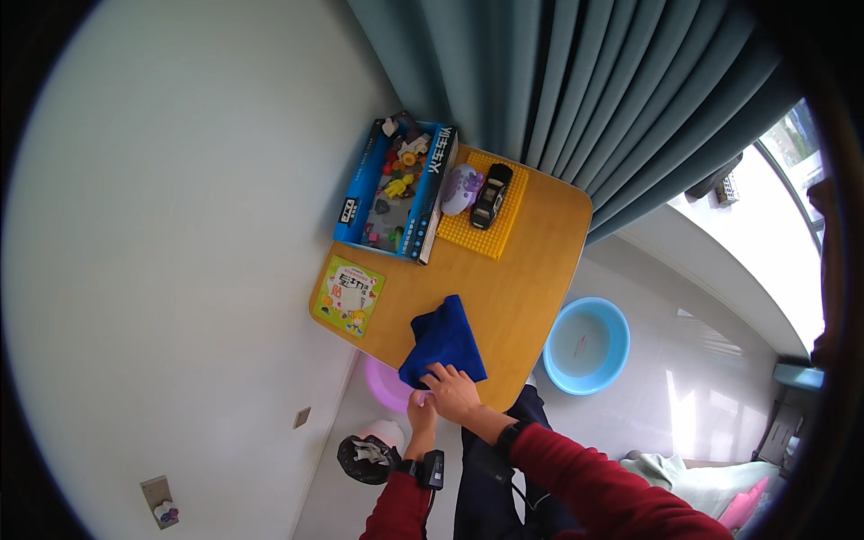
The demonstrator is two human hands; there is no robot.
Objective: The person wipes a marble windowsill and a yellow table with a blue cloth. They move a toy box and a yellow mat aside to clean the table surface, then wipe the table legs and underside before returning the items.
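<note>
A dark blue cloth (445,341), loosely folded, lies on the front part of a wooden-topped table (540,236). My right hand (453,393) grips the cloth's near edge, its fingers curled over a fold. Just below, my left hand (422,413) is close against the right one at the table's front edge. Its fingertips are partly hidden, and whether they hold part of the cloth cannot be made out.
A blue box of small toys (381,223) stands at the back left. Near it are a yellow building plate (472,239), a black toy car (491,196), a purple-white toy (461,190) and a green booklet (347,297). Floor: blue basin (586,388), pink basin (385,388), lined bin (358,466).
</note>
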